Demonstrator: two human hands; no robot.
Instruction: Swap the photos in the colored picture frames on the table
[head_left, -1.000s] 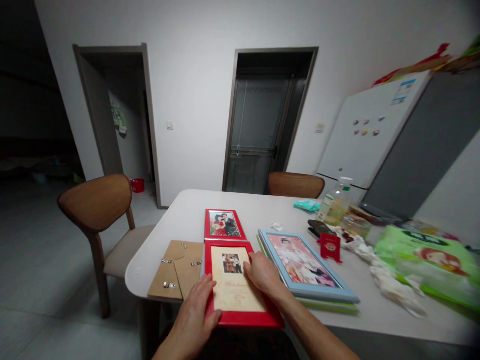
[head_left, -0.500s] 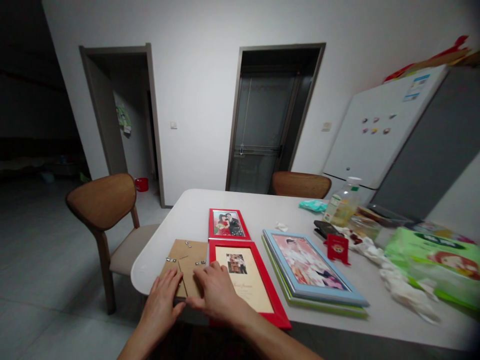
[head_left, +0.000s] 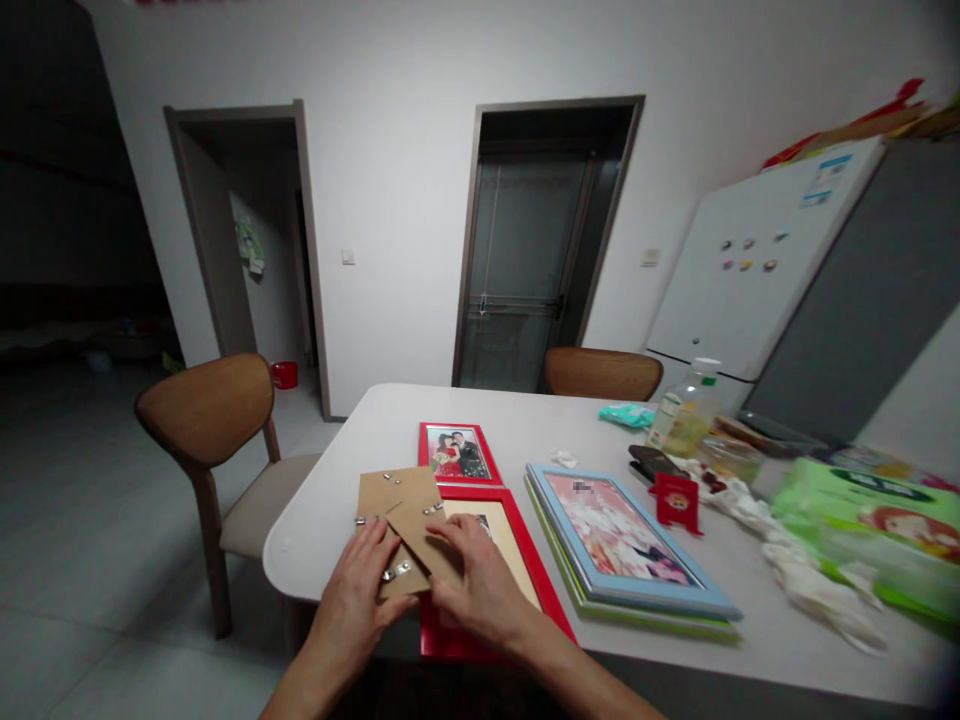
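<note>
My left hand [head_left: 366,578] and right hand [head_left: 480,582] both grasp the flat brown board with silver metal clips [head_left: 409,492], one per side, thumbs at its near edge. Board is by the white surface's [head_left: 360,430] near edge, towards the near-left corner, overlapping the left part of the larger red rectangular frame [head_left: 534,560]. Can't tell if it's lifted clear. Progress, my read: smaller red frame with a couple's photo [head_left: 459,453], further towards the far edge, looks finished; larger frame shows its cream insert face up. Remaining: board is loose, not fitted.
</note>
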